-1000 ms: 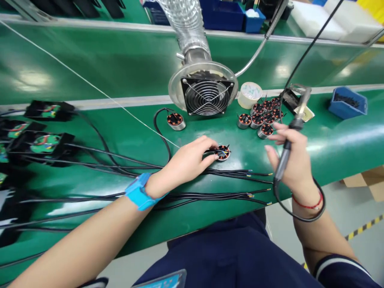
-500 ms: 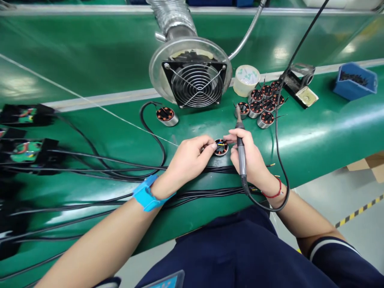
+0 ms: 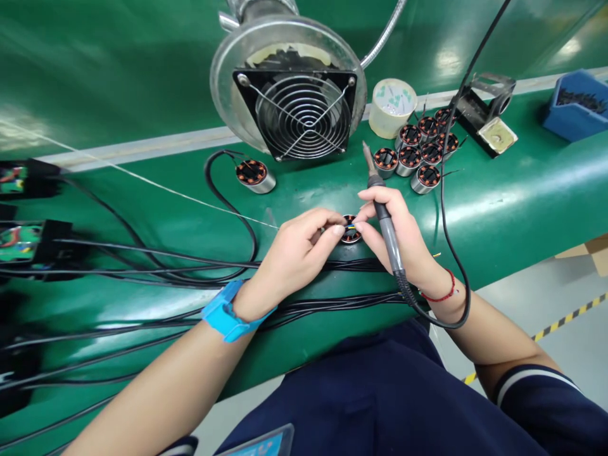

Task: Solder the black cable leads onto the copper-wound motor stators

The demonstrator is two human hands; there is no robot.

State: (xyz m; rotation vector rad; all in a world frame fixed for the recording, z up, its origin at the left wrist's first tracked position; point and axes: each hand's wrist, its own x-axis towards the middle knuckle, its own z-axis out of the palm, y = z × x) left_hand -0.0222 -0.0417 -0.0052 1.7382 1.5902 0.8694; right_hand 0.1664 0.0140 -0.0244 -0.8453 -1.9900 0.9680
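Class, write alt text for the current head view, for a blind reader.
The left hand and right hand have fingertips at blue and yellow wires over a round, copper-wound motor part on a green bench; the right also holds a grey, pen-shaped soldering iron. Behind hangs a square black fan.

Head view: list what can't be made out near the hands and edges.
Head view, hidden: part of the stator, behind the left fingers.
Head view, too small: where the coloured wires end.
Head view, hidden: most tips of the upper black cables, behind the right hand.
Head view, cut off: blue bin, by the right edge.
Head view, cut off: badge, by the bottom edge.
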